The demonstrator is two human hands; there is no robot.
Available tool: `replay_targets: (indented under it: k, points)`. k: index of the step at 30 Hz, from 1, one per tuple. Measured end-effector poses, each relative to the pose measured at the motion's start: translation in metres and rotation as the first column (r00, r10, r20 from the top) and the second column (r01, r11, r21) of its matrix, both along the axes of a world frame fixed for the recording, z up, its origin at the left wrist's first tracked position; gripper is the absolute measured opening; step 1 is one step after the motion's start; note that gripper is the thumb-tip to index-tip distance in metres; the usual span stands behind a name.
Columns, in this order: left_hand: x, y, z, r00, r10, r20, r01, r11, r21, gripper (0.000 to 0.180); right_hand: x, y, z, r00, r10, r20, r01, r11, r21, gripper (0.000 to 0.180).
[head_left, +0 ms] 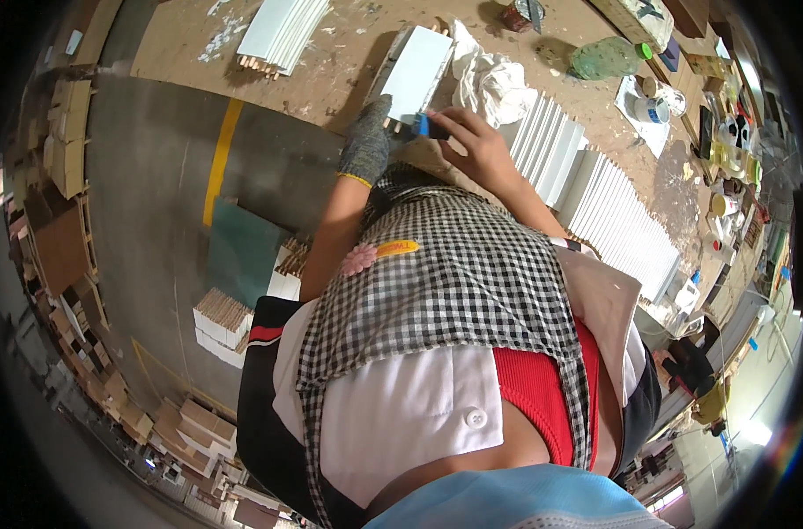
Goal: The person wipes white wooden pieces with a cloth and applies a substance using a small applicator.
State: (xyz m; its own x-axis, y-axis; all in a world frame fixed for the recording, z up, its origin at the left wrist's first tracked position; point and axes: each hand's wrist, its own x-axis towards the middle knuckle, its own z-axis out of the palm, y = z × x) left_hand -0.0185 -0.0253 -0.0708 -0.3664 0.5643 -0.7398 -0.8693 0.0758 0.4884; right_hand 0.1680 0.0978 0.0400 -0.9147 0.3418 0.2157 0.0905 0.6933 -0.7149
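Evidently, left hand (pixel 366 145): gloved, touching the near left corner of the white board (pixel 419 63), likely steadying it; fingers partly hidden, so I cannot tell whether it grips.
Right hand (pixel 474 146): bare, fingers pinched on a small blue item (pixel 421 124), perhaps for fine control.
White board: on the tabletop (pixel 331 93), just beyond both hands; long axis running away from them, leaning rightward, pegs (pixel 396 127) pointing out.
White cloth (pixel 490 84): just beyond right hand, probably for easy reach.
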Motion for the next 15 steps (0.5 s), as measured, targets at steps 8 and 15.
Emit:
replay_targets:
  k: [8,15]
  points:
    - [0.011,-0.002,0.034,0.513,-0.493,-0.703,0.391,0.863,-0.320,0.043,0.010,-0.003,-0.012,0.989,-0.071,0.131,0.048,0.984,0.169,0.056]
    - [0.007,0.008,0.028,0.991,-0.074,-0.113,0.077,0.997,0.018,0.048,-0.001,-0.002,0.005,0.991,-0.002,0.135,-0.031,0.970,0.240,0.054]
